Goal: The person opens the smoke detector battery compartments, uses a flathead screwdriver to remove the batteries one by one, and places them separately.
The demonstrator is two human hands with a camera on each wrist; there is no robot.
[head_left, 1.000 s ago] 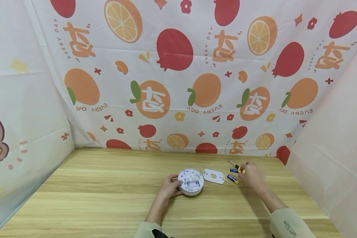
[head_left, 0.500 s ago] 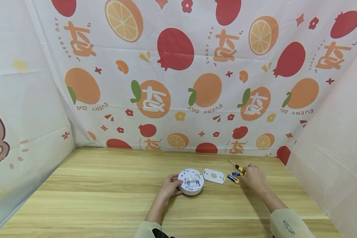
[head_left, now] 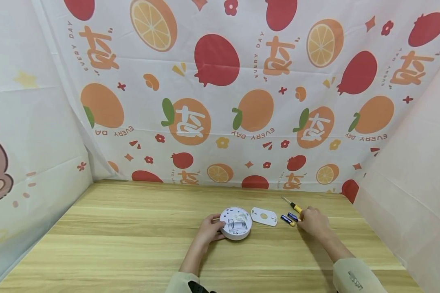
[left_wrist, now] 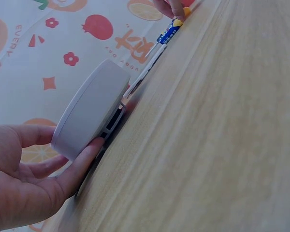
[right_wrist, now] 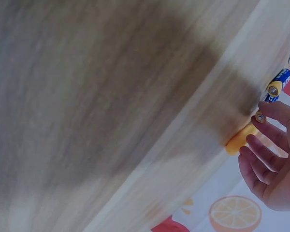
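Note:
My left hand (head_left: pixel 208 230) grips the left side of a round white smoke detector (head_left: pixel 240 216), thumb on its upturned back, where the battery compartment is open. In the left wrist view the detector (left_wrist: pixel 89 108) shows its smooth side wall. My right hand (head_left: pixel 314 222) pinches the yellow end of a blue battery (head_left: pixel 291 216) between thumb and index finger. That battery's end (right_wrist: pixel 260 117) shows in the right wrist view, its body partly hidden by the thumb. A second blue and yellow battery (head_left: pixel 287 220) lies just beside it on the table.
A white mounting plate (head_left: pixel 258 213) with a round centre hole lies between the detector and the batteries. Behind the batteries is a screwdriver (head_left: pixel 295 207) with a yellow and black handle, partly covered by the right hand. A fruit-print cloth (head_left: pixel 220 122) hangs behind the wooden table (head_left: pixel 132 240).
The farther battery has turned and shifted toward the other one, now lying roughly parallel to it, with my right hand on it. The left hand and the detector stay in place.

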